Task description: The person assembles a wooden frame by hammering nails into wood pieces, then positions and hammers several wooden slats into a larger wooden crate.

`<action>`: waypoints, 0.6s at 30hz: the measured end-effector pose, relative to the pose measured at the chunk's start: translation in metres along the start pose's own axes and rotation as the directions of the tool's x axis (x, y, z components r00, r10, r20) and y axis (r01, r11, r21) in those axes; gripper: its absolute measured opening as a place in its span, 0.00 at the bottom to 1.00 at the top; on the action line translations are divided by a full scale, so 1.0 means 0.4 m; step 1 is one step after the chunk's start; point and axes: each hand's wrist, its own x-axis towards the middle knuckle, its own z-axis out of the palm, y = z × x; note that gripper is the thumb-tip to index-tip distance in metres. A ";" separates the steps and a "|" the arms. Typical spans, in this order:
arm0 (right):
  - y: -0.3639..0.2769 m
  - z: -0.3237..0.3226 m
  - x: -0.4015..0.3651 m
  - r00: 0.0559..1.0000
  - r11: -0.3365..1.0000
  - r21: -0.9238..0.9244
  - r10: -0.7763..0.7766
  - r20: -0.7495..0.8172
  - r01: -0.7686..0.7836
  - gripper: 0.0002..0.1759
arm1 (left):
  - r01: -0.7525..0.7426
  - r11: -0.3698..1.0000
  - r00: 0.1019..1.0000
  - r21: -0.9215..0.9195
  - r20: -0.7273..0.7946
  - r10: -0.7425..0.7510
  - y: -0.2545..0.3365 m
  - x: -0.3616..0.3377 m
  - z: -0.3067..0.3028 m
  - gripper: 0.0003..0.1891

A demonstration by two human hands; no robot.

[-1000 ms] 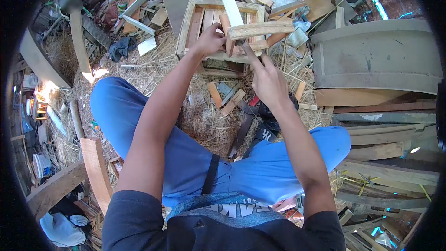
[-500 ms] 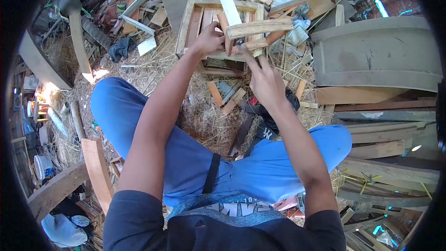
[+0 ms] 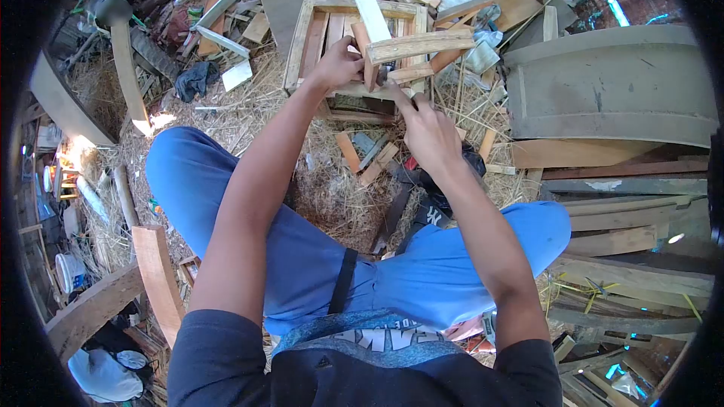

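Observation:
My left hand (image 3: 339, 66) is closed on a narrow brown wooden piece (image 3: 364, 54) that stands tilted over the front of a wooden frame (image 3: 299, 53). Across this spot lies a rough light wooden stick (image 3: 421, 45), and a white-faced board (image 3: 369, 6) slants up behind it. With its index finger stretched out, my right hand (image 3: 434, 136) reaches to the front edge of the frame, close to the foot of the brown piece. A short wooden strip (image 3: 411, 73) sits just above that finger. My right thumb is hidden, and the fingertip contact is too small to make out.
Short wood offcuts (image 3: 348, 152) lie on the straw-covered ground (image 3: 324, 196) between my legs. A large curved grey panel (image 3: 611, 87) is at the right, above stacked boards (image 3: 618, 215). An upright plank (image 3: 157, 271) stands by my left side.
My right hand has shifted slightly, its index finger drawing back a little toward the frame's front edge. The left hand and the wooden pieces stay almost where they were.

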 end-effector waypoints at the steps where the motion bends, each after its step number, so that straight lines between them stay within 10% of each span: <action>1: 0.002 -0.007 0.001 1.000 1.000 -0.003 0.000 -0.006 0.000 0.49 | 0.010 0.999 1.000 0.034 -0.018 -0.009 0.010 -0.004 0.002 0.29; 18: -0.015 0.000 -0.014 0.993 0.991 0.135 -0.006 -0.122 0.023 0.49 | -0.057 0.998 0.998 0.040 0.011 0.057 -0.063 0.039 -0.031 0.28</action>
